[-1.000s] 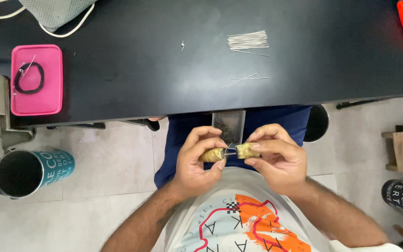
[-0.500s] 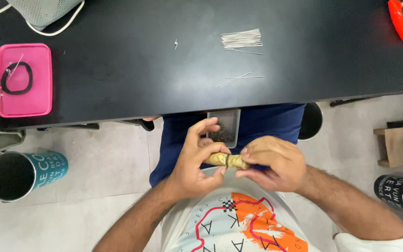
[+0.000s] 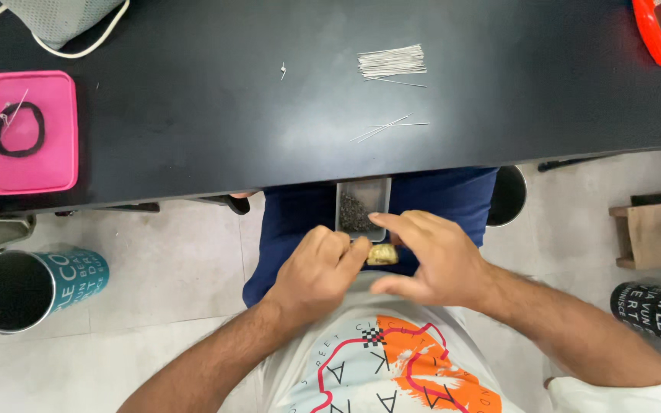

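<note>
Fingers of the left hand [image 3: 317, 269] are curled shut around a small yellowish-tan piece [image 3: 382, 255], pinching its near end, with only the far end showing past the fingertips. The right hand [image 3: 430, 256] lies just beside it, loosely open: its forefinger stretches out over the piece toward the lap tray and its thumb juts out below, and whether that hand truly grips the piece I cannot tell, since the fingers hide the contact. Both hands work over the person's lap, close above the printed white shirt [image 3: 392, 367].

Just beyond the fingertips sits a small clear rectangular tray [image 3: 361, 203] holding dark granular material, resting on the blue trousers [image 3: 453, 195] at the table's edge. It looks poorly supported there; a nudge from the outstretched forefinger or a shift of the legs could tip it and spill the grains onto the tiled floor. The piece itself, pinched by its end only, could slip and drop between the knees.

Farther out, on the black table [image 3: 193, 115], lie a neat bundle of thin metal pins [image 3: 392, 61], a few loose pins [image 3: 388, 128], and at the left a pink lid-like tray [image 3: 30, 131] with a black loop on it. A teal cylindrical tin [image 3: 28, 284] stands on the floor at left.
</note>
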